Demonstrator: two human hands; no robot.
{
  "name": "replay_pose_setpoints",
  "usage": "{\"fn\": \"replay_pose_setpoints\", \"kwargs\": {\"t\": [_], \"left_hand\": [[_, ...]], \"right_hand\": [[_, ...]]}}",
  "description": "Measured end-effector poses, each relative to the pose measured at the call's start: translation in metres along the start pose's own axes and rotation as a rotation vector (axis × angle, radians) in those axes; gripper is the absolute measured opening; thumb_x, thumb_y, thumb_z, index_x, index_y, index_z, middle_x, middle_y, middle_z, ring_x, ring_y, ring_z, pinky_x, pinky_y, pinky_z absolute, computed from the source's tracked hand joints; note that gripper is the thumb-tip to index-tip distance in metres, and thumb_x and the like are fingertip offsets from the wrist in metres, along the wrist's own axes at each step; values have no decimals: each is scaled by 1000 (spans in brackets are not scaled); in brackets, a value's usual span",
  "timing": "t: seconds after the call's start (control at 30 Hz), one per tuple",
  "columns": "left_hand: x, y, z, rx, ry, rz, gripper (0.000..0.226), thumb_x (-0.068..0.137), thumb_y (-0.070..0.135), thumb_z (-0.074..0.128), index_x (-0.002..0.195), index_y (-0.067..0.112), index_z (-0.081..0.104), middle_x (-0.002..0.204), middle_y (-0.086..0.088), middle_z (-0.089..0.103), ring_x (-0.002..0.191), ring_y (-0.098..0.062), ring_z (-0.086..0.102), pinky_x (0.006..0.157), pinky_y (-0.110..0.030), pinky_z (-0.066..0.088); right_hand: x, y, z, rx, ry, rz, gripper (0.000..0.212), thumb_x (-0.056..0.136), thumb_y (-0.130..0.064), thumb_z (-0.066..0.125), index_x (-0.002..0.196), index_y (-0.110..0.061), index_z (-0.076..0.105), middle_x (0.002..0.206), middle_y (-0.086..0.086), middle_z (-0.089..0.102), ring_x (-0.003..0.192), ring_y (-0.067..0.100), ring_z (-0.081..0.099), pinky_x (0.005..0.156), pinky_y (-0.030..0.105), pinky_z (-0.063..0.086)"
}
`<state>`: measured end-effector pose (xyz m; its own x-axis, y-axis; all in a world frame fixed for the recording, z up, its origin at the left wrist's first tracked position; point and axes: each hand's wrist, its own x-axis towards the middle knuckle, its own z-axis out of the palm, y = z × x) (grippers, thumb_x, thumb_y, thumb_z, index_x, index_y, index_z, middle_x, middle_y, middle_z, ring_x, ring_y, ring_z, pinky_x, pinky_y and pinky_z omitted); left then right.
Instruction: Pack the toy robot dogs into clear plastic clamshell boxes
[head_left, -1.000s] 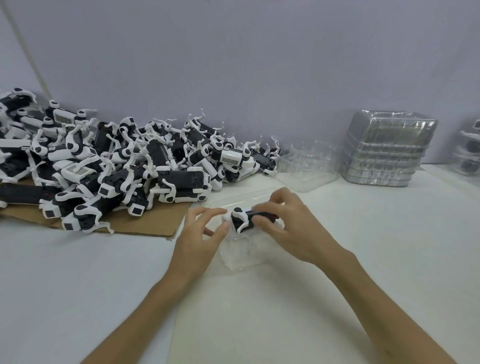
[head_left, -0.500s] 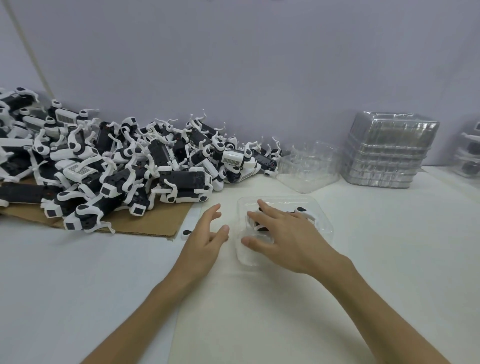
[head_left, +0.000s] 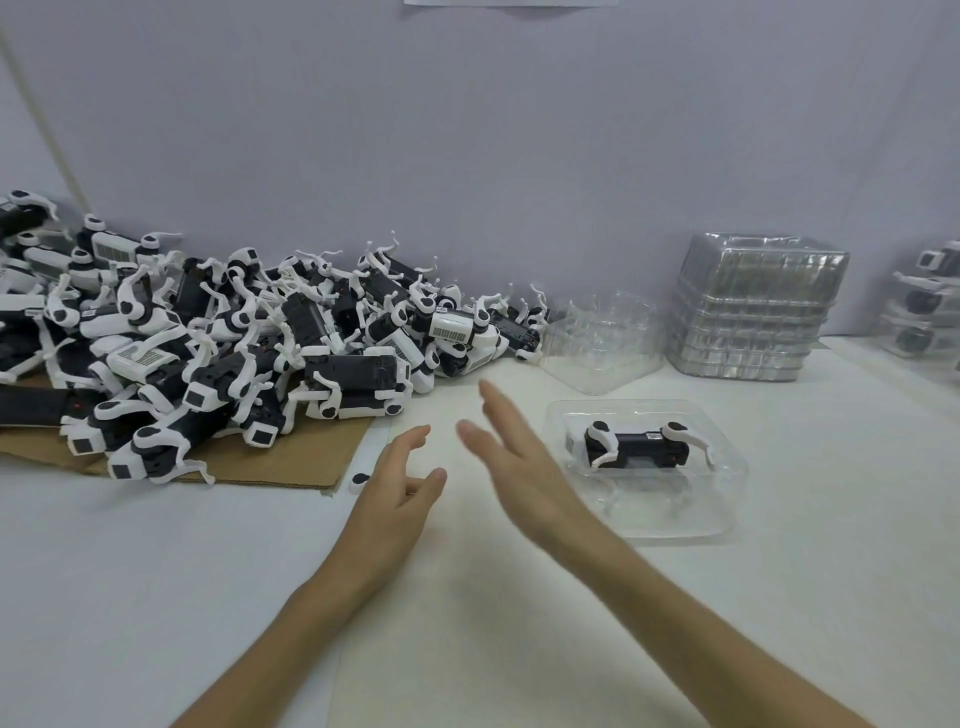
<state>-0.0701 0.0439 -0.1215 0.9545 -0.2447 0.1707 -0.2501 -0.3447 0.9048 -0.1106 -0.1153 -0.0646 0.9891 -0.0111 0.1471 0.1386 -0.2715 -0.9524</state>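
Hovering right hand (head_left: 519, 467): above the table (head_left: 156, 571), fingers straight and spread, gripping nothing, just left of the clamshell box (head_left: 727, 499).
Left hand (head_left: 395, 493): close beside the right, fingers loosely curved, thumb apart, holding nothing, near the cardboard (head_left: 270, 462) sheet's right corner.
Hard to make out: right fingertips blurred; small black-and-white piece (head_left: 358, 480) at the cardboard's edge, possibly a loose toy part; packed boxes (head_left: 924, 306) cut off at the table's right edge.
Clamshell box: right of centre, holding one toy robot dog (head_left: 636, 446) lying on its side.
Loose clamshell (head_left: 602, 338): behind it, toward the back edge.
Clamshell stack (head_left: 753, 312): nested, back right.
Toy dog pile (head_left: 234, 353): heaped on the cardboard, back left.
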Motion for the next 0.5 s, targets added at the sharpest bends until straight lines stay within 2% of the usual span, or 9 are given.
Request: {"fn": "replay_pose_setpoints", "kwargs": {"t": [0.07,0.17,0.3,0.33,0.37,0.43,0.5], "left_hand": [[0,1,0,4,0,2,48,103,28,53,146,36,36,145,20,42,105,-6,66,85,-14,40],[-1,2,0,14,1,4,45,103,26,54,141,41,36,143,23,42,101,-2,65,82,-10,38],[-2,3,1,48,0,12,43,103,26,54,138,43,35,139,27,41,97,8,59,73,2,35],[-3,3,2,50,-3,8,43,103,26,54,138,43,35,139,27,41,98,9,57,73,2,34],[-3,4,2,50,-6,5,43,103,26,53,138,42,36,139,27,40,98,11,57,73,2,34],[-4,6,2,52,-11,4,43,103,26,53,140,41,36,139,26,40,97,13,56,74,0,35],[-4,6,2,55,-8,4,44,103,26,53,142,39,37,139,26,39,96,13,56,77,-4,35]], "right_hand": [[5,9,12,26,-20,120,67,105,-42,46,161,-29,12,167,-15,12,148,-2,15,113,20,14],[14,22,1,69,114,240,67,107,-37,43,162,-24,8,168,-9,7,153,9,14,120,29,14],[18,45,-48,62,302,266,58,105,-29,49,158,-17,28,163,-1,27,149,17,28,114,28,21],[18,53,-68,67,359,270,54,104,-27,51,154,-15,35,160,2,34,147,21,32,117,31,24],[19,61,-92,81,418,278,50,104,-25,52,150,-14,40,155,3,41,145,25,36,117,35,29],[21,74,-145,108,579,307,44,103,-22,53,146,-13,45,140,2,50,140,35,41,104,36,38],[19,85,-199,33,770,350,43,103,-20,52,145,-12,47,141,8,51,130,37,48,103,41,44]]}}
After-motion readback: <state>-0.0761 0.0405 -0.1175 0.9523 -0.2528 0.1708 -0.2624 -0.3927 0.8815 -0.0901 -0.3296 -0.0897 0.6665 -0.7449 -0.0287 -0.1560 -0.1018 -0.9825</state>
